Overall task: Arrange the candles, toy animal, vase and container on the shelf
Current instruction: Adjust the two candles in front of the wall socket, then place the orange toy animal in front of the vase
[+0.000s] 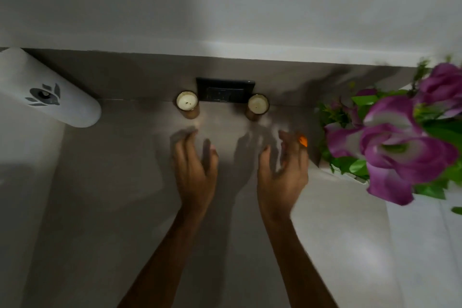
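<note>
Two candles in amber glass holders stand against the back wall of the grey shelf (112, 182): the left candle (187, 102) and the right candle (258, 104), one on each side of a black wall socket (225, 90). My left hand (195, 165) hovers just in front of the left candle, fingers apart and empty. My right hand (283, 170) hovers in front of the right candle, fingers spread, with an orange-painted nail showing. A vase of purple flowers (397, 142) fills the right side; the vase itself is mostly hidden by leaves. No toy animal is in view.
A white cylindrical container (45, 90) with a dark leaf emblem lies tilted at the far left against the wall. A white wall rises behind the shelf. A paler surface (350, 232) extends below the flowers on the right.
</note>
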